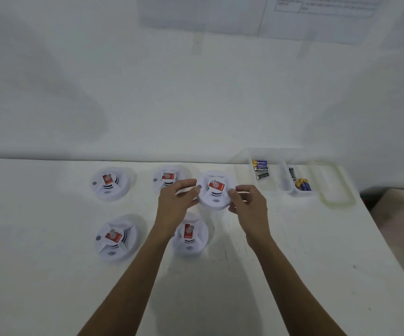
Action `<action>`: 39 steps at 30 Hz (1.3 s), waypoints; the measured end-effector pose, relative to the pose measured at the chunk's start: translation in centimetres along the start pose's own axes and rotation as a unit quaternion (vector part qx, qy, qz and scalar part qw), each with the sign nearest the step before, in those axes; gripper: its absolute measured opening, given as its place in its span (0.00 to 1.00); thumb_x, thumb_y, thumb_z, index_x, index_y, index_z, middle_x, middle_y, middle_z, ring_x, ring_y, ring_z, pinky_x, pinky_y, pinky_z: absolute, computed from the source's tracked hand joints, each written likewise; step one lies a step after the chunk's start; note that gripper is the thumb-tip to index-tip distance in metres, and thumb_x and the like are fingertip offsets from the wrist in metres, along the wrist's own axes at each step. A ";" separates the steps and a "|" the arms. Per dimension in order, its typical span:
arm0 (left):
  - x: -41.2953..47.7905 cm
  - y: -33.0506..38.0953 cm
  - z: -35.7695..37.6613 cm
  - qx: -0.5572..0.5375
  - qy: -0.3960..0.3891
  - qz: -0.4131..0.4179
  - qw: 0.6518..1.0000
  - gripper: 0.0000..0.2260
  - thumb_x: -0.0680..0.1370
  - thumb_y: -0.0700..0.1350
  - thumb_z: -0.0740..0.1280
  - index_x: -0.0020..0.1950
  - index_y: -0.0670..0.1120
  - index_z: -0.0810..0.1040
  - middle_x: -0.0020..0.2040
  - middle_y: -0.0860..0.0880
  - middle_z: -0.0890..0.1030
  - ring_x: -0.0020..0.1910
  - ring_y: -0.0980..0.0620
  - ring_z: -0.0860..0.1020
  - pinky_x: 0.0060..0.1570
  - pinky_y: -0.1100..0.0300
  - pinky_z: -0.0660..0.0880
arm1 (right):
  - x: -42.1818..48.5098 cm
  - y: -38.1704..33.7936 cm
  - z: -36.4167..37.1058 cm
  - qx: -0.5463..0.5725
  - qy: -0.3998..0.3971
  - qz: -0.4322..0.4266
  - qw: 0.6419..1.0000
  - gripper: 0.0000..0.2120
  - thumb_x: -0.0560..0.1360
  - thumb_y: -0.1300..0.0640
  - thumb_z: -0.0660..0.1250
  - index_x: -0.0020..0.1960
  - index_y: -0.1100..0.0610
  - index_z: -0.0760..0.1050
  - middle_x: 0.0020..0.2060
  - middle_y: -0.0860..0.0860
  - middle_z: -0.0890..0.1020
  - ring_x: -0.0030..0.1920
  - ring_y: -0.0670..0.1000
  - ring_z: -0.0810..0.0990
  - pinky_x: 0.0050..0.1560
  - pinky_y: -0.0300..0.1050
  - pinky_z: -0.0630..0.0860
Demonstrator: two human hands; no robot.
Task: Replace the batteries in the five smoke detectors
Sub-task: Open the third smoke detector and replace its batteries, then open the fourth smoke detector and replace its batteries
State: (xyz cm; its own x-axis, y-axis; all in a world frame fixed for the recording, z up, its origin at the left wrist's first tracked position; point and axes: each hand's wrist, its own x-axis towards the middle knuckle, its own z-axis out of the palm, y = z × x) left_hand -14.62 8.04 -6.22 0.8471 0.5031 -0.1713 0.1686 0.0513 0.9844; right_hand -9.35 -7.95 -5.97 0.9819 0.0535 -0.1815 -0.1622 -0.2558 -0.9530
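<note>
Your white table (50, 287) backs onto a wall where a taped sheet (317, 10), at twelve o'clock, carries print too blurred to read. The clear tray (284, 177) sits at two o'clock from your hands, probably so cells are one reach away. Four other detectors (109, 184) lie face up from ten to seven o'clock, seemingly queued. The fifth detector (216, 190) is between your hands. Your left hand (174, 204) and right hand (249, 207) each curl fingers onto opposite sides of its rim, a hold suited to twisting or flipping it. The batteries (260, 169) show blue-and-yellow and black wraps with the brand unreadable, and the detectors' red labels (216, 186) are also illegible.
</note>
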 end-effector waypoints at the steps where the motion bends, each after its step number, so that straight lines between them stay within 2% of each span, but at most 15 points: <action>1: 0.7 -0.2 0.5 0.015 0.005 0.003 1.000 0.10 0.75 0.42 0.70 0.56 0.43 0.80 0.49 0.51 0.82 0.41 0.60 0.82 0.36 0.71 0.76 | 0.9 0.3 0.3 -0.015 0.006 -0.002 1.000 0.13 0.75 0.51 0.68 0.55 0.57 0.76 0.49 0.53 0.82 0.47 0.52 0.82 0.48 0.48 0.82; 3: 2.3 -0.8 1.4 0.050 0.006 0.002 0.999 0.12 0.76 0.42 0.69 0.59 0.42 0.79 0.50 0.50 0.81 0.42 0.59 0.81 0.38 0.70 0.77 | 2.5 1.0 0.9 -0.034 0.018 0.001 0.999 0.12 0.75 0.50 0.68 0.55 0.56 0.76 0.48 0.53 0.83 0.47 0.51 0.82 0.49 0.50 0.82; 6: 4.4 -1.9 2.3 0.105 -0.019 -0.013 0.994 0.15 0.77 0.43 0.67 0.63 0.44 0.77 0.58 0.47 0.81 0.50 0.53 0.80 0.53 0.55 0.79 | 4.4 1.8 1.4 -0.054 0.035 0.007 0.998 0.11 0.75 0.51 0.68 0.54 0.56 0.77 0.48 0.52 0.82 0.47 0.51 0.82 0.50 0.51 0.81; 8: 5.4 -2.3 2.8 0.134 -0.033 -0.027 0.990 0.17 0.77 0.43 0.66 0.65 0.44 0.75 0.61 0.46 0.79 0.55 0.51 0.79 0.57 0.49 0.77 | 5.3 2.2 1.7 -0.069 0.036 0.006 0.997 0.10 0.76 0.53 0.67 0.54 0.56 0.77 0.47 0.53 0.82 0.46 0.52 0.82 0.50 0.51 0.81; 13: 6.5 -2.9 3.4 0.177 -0.065 -0.053 0.981 0.19 0.77 0.40 0.63 0.69 0.43 0.71 0.67 0.45 0.74 0.62 0.47 0.75 0.62 0.50 0.73 | 6.6 2.6 2.1 -0.131 0.030 0.017 0.991 0.13 0.78 0.56 0.64 0.59 0.60 0.77 0.52 0.55 0.82 0.49 0.54 0.81 0.52 0.50 0.79; 20: 6.4 -3.3 3.3 0.209 -0.092 -0.039 0.973 0.19 0.79 0.39 0.62 0.71 0.42 0.68 0.69 0.45 0.73 0.66 0.49 0.72 0.65 0.57 0.67 | 6.8 3.0 2.2 -0.168 0.009 0.019 0.986 0.13 0.79 0.58 0.62 0.62 0.60 0.75 0.56 0.56 0.80 0.53 0.54 0.80 0.58 0.51 0.77; 22: 6.2 -3.4 3.1 0.208 -0.101 -0.033 0.972 0.19 0.80 0.41 0.62 0.71 0.43 0.68 0.69 0.46 0.72 0.67 0.49 0.71 0.66 0.56 0.68 | 6.8 3.1 2.2 -0.168 0.003 0.028 0.985 0.16 0.79 0.57 0.62 0.64 0.60 0.73 0.59 0.56 0.79 0.56 0.55 0.79 0.61 0.53 0.76; 24: 6.0 -3.3 2.6 0.204 -0.103 -0.019 0.973 0.18 0.79 0.42 0.62 0.70 0.45 0.70 0.68 0.47 0.74 0.65 0.49 0.73 0.66 0.52 0.69 | 6.5 3.2 2.2 -0.173 0.005 0.034 0.984 0.18 0.79 0.55 0.62 0.67 0.59 0.71 0.61 0.56 0.77 0.58 0.54 0.77 0.61 0.50 0.75; 26: 5.6 -3.0 1.8 0.184 -0.088 0.009 0.979 0.15 0.79 0.40 0.62 0.66 0.46 0.74 0.63 0.48 0.78 0.61 0.49 0.76 0.61 0.50 0.74 | 5.8 3.1 2.3 -0.186 0.025 0.013 0.982 0.17 0.79 0.56 0.62 0.66 0.58 0.70 0.59 0.56 0.76 0.54 0.51 0.77 0.54 0.41 0.74; 29: 5.0 -2.2 0.0 0.147 -0.011 0.064 0.987 0.12 0.79 0.38 0.61 0.59 0.46 0.78 0.51 0.52 0.82 0.51 0.52 0.80 0.53 0.55 0.78 | 4.2 2.4 3.0 -0.193 0.043 -0.070 0.978 0.10 0.78 0.60 0.62 0.59 0.58 0.73 0.53 0.55 0.78 0.45 0.47 0.76 0.41 0.29 0.69; 32: 4.9 -1.9 -1.9 0.176 0.100 0.121 0.972 0.11 0.78 0.39 0.62 0.56 0.47 0.80 0.52 0.52 0.81 0.49 0.56 0.79 0.50 0.70 0.74 | 3.4 1.7 4.4 -0.192 -0.012 -0.125 0.973 0.08 0.78 0.62 0.61 0.55 0.59 0.76 0.45 0.51 0.80 0.38 0.41 0.75 0.35 0.23 0.67; 34: 5.3 -2.1 -3.0 0.187 0.149 0.114 0.964 0.11 0.78 0.39 0.62 0.58 0.47 0.78 0.56 0.48 0.78 0.52 0.54 0.77 0.50 0.69 0.72 | 3.2 0.8 5.6 -0.184 -0.061 -0.134 0.972 0.09 0.78 0.62 0.61 0.57 0.60 0.76 0.44 0.48 0.78 0.37 0.37 0.74 0.37 0.21 0.67; 36: 6.2 -2.7 -4.0 0.218 0.163 0.078 0.959 0.13 0.78 0.41 0.62 0.63 0.45 0.76 0.62 0.45 0.75 0.56 0.50 0.75 0.55 0.62 0.71 | 3.3 0.0 7.0 -0.173 -0.108 -0.120 0.972 0.12 0.79 0.60 0.61 0.61 0.60 0.75 0.49 0.49 0.79 0.42 0.40 0.77 0.43 0.24 0.71; 39: 7.7 -4.1 -4.9 0.277 0.134 0.010 0.951 0.19 0.79 0.44 0.61 0.69 0.42 0.70 0.68 0.40 0.71 0.66 0.43 0.70 0.66 0.50 0.68 | 3.9 -0.7 9.4 -0.188 -0.165 -0.078 0.965 0.18 0.78 0.58 0.60 0.67 0.59 0.70 0.58 0.53 0.78 0.53 0.52 0.80 0.56 0.46 0.77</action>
State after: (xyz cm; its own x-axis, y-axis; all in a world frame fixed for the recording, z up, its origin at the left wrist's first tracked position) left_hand -11.25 15.95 -11.41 0.7061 0.7053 -0.0637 0.4573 -0.3854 0.8014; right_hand -6.32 1.50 -8.23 0.8967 0.4087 -0.1698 0.0930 -0.5492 -0.8305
